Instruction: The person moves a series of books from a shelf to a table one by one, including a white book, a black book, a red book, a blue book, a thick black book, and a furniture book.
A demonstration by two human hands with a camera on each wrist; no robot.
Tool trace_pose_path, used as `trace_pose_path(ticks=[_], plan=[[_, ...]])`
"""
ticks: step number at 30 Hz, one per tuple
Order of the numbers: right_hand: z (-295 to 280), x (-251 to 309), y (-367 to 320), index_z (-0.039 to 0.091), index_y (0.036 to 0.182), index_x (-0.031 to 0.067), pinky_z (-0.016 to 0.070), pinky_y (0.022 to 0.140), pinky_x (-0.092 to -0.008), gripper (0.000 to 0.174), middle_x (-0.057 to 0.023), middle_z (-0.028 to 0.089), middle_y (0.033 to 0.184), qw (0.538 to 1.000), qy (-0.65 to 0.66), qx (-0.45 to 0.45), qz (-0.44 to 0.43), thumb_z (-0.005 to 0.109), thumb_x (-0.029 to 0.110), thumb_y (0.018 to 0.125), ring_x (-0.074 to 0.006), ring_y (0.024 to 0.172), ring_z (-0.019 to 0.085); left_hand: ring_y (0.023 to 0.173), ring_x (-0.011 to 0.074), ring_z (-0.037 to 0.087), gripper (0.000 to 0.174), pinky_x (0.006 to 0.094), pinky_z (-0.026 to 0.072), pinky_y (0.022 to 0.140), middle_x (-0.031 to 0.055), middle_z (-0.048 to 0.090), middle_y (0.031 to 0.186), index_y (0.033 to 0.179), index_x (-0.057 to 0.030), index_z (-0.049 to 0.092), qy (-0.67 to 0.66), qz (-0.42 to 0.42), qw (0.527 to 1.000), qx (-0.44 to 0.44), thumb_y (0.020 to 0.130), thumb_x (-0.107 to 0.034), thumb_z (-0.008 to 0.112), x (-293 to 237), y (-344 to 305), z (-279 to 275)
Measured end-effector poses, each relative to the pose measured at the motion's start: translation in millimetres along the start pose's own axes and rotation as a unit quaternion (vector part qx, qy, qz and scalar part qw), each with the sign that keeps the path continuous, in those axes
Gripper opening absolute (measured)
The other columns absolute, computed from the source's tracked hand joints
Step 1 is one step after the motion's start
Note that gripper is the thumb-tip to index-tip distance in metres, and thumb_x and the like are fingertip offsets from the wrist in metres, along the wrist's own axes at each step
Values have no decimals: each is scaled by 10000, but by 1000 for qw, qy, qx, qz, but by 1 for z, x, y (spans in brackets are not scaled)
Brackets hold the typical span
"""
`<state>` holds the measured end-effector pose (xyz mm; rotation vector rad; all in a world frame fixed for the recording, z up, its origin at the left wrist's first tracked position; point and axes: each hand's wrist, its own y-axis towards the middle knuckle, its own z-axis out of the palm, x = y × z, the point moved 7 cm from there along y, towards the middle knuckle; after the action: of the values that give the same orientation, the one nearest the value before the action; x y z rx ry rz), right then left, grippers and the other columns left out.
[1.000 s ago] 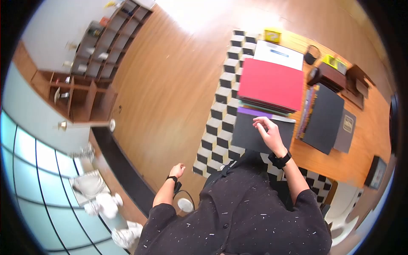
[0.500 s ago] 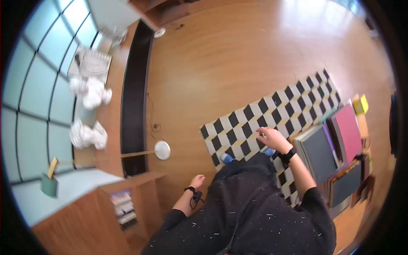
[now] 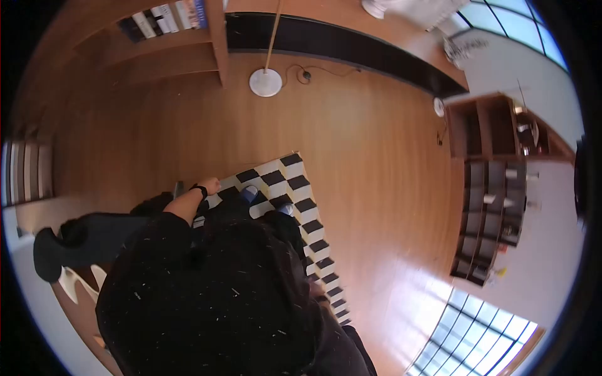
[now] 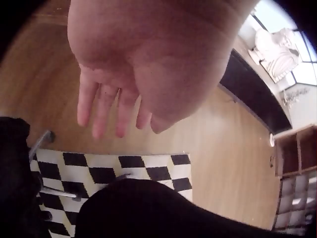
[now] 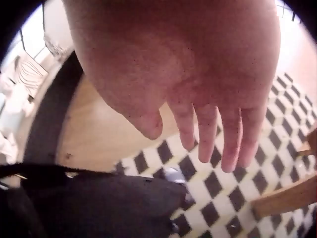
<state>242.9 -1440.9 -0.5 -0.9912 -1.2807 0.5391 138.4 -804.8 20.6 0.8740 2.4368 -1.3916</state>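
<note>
My left hand [image 3: 212,185] hangs beside the body above the edge of a black-and-white patterned rug [image 3: 273,182], a dark band round its wrist. In the left wrist view its fingers [image 4: 105,111] point down, loosely extended, and the palm holds nothing. Low at my other side, partly hidden by the dark shirt, is my right hand [image 3: 316,289]. The right wrist view shows its fingers [image 5: 207,131] hanging relaxed over the rug with nothing in them. Feet in blue slippers [image 3: 249,193] stand on the rug.
A floor lamp's round white base [image 3: 266,83] stands ahead, with a cable beside it. A wooden bookcase [image 3: 222,62] is at upper left, compartmented shelves [image 3: 492,213] at right. A black chair [image 3: 94,244] is behind on the left. Wooden legs [image 5: 282,198] show in the right wrist view.
The head view has swung round, bringing the bookcase and lamp to the top. The table with folders has left the head view. Both hands have stayed free of objects.
</note>
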Motion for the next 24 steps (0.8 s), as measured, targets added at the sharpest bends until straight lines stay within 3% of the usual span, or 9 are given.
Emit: trace_pose_path(ticks=[2, 5, 9, 10, 11, 12, 15, 17, 24], plan=[[-29, -95, 30, 532, 930, 85, 458, 590, -333, 303, -72, 592, 802, 940, -340, 9, -5, 564, 349, 786, -196, 729, 568, 906, 330, 579, 265, 415, 446, 804, 180, 627, 908, 900, -21, 640, -39, -1, 998, -50, 813, -249, 538, -7, -7, -6], [-52, -168, 57, 525, 960, 121, 478, 636, -332, 283, -59, 592, 902, 906, 350, 126, 202, 537, 363, 814, -197, 799, 562, 922, 320, 571, 254, 414, 443, 811, 168, 619, 954, 883, -35, 647, -81, -28, 990, -111, 803, -255, 550, 6, -10, 1], [-167, 65, 51, 531, 898, 126, 470, 538, -312, 158, -46, 574, 789, 927, 355, -66, 98, 508, 273, 845, -177, 602, 566, 935, 294, 568, 194, 409, 444, 824, 129, 621, 981, 839, -95, 668, -76, -112, 987, -84, 766, -244, 566, -4, -41, 4], [-186, 74, 82, 534, 876, 104, 447, 516, -293, 161, -48, 540, 719, 836, 529, 138, 49, 492, 256, 845, -182, 549, 547, 913, 295, 575, 189, 408, 449, 807, 121, 630, 945, 825, -96, 664, -64, -75, 987, -126, 759, -240, 561, 9, -33, 17], [-229, 68, 129, 504, 768, 117, 403, 564, -321, 240, -21, 431, 638, 876, 470, 90, 55, 390, 289, 890, -154, 579, 406, 892, 297, 583, 184, 408, 454, 791, 113, 640, 908, 812, -98, 660, -44, -39, 984, -169, 751, -236, 555, 21, -28, 30], [-211, 174, 112, 505, 765, 120, 401, 560, -302, 215, -15, 422, 630, 640, 672, 372, -21, 408, 274, 878, -140, 525, 374, 892, 302, 582, 194, 406, 454, 787, 118, 638, 910, 809, -90, 654, -22, -21, 988, -149, 757, -245, 548, 30, -19, 47], [-297, 221, 191, 509, 815, 113, 346, 380, -198, 167, -8, 442, 631, 850, 487, 174, -100, 524, 279, 835, -114, 462, 385, 930, 314, 571, 242, 397, 447, 808, 119, 627, 972, 870, -78, 642, -101, -45, 988, -106, 774, -274, 536, -11, -52, 33], [-333, 270, 194, 508, 964, 58, 368, 385, -219, 217, -56, 541, 798, 945, 272, -180, -7, 470, 252, 874, -123, 474, 441, 921, 326, 570, 277, 409, 446, 794, 151, 612, 983, 909, -62, 622, -174, -118, 965, -156, 798, -292, 516, -48, -84, 10], [-313, 401, 251, 484, 1034, 59, 416, 419, -250, 256, -67, 558, 818, 977, 160, -125, -57, 469, 260, 875, -145, 531, 522, 673, 183, 570, 357, 347, 460, 570, 122, 564, 926, 1076, -20, 540, -168, -135, 967, -138, 873, -306, 473, -20, -103, 60]])
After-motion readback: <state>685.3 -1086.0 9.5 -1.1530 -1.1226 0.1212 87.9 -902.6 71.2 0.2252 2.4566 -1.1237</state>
